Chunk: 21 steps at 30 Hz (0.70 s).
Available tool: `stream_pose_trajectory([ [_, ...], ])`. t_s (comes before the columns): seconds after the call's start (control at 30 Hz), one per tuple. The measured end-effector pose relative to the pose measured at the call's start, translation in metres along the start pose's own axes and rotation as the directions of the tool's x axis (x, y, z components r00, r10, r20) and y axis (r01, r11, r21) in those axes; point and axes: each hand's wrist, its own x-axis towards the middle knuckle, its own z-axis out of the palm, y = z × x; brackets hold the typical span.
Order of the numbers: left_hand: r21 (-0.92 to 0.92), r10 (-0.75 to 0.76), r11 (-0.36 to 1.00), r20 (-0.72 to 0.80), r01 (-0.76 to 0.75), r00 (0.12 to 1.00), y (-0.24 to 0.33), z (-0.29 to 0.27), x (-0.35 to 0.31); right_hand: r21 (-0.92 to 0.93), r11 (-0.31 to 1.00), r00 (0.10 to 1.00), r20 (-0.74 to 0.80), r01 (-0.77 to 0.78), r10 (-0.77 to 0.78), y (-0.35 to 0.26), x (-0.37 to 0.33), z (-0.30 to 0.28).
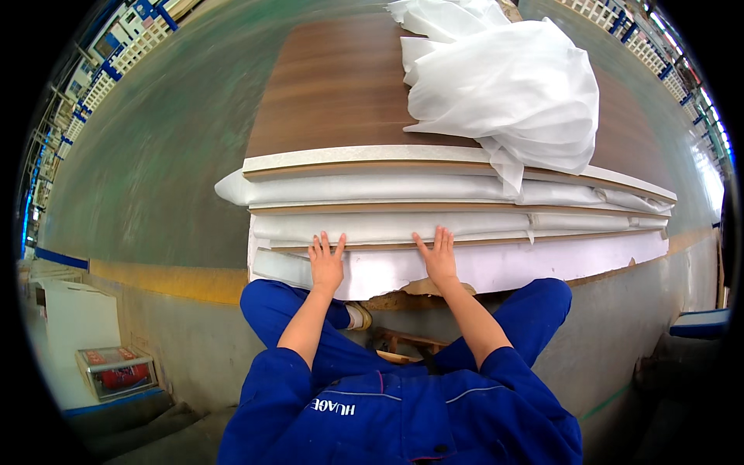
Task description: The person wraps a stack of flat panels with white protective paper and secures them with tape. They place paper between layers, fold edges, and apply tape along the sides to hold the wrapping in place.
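At the lower left, a clear-walled box (91, 382) is holding a red cylindrical object (124, 377). Farther right, a yellow floor stripe (167, 283) is running toward a stack of wood-grain panels (329, 89), which is lying directly in front of a person (403, 418) wearing blue. The left hand (327, 266) is resting on the stack's lower front, fingers spread and grasping nothing, tips touching white wrapping (376, 227) above a thin brown edge. What that wrapping is enclosing is mostly hidden. The right hand (440, 262) is pressing the same layer, likewise released. Below it, torn brown cardboard (425, 287) is showing. Farther right, a crumpled white sheet (508, 85) is lying over the top panel and drooping past its front edge.
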Motion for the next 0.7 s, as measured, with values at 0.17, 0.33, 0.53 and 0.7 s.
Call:
stream_pose_trajectory([
  [0.17, 0.043, -0.186, 0.982, 0.038, 0.184, 0.982, -0.049, 0.013, -0.002, 0.017, 1.000, 1.000, -0.027, -0.001, 0.001, 0.000, -0.001, 0.005],
  [0.33, 0.074, -0.137, 0.987, -0.074, 0.142, 0.988, -0.043, 0.020, -0.002, 0.022, 0.999, 0.999, -0.025, -0.034, 0.034, -0.001, 0.000, 0.007],
  [0.53, -0.195, 0.131, 0.970, -0.077, -0.144, 0.988, 0.025, -0.008, -0.004, 0.003, 1.000, 0.999, 0.033, -0.014, 0.014, 0.002, 0.001, 0.004],
  [0.7, -0.151, 0.179, 0.969, -0.110, -0.195, 0.978, 0.022, 0.001, -0.011, -0.005, 1.000, 0.995, 0.103, -0.014, 0.015, 0.001, 0.002, -0.006],
])
